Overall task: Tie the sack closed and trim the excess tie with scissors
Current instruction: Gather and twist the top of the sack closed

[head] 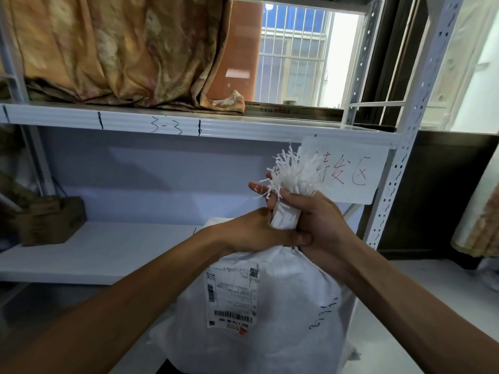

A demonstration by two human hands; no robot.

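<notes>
Room: white metal shelves (189,125) stand in front, with a barred window (294,55) behind and a brown patterned cloth (108,49) on the upper shelf
Paper sign: a white sheet (348,171) with red writing hangs from the front edge of the upper shelf, near its right post
Box: a brown box (51,220) sits at the far left of the lower shelf
Sack: a big white sack (283,319) stands upright below the hands, just in front of the lower shelf's front edge, with a shipping label (232,292) on its side
Neck: the sack's top is bunched into a neck (283,217) that runs straight up, with a frayed white tuft (294,168) at the tip
Left hand: the left hand (253,230) is curled on the neck from the left, low down, one finger sticking up beside the tuft
Right hand: the right hand (318,220) is closed tight around the neck from the right, a bit higher
Which is nearer: both touch the neck; the right hand looks like the main holder
Tie: a thin dark bit shows under the right hand, too small to tell
Scissors: none to be seen
Next, I think: the tie must go around the neck, across its long way, just under the fists
</notes>
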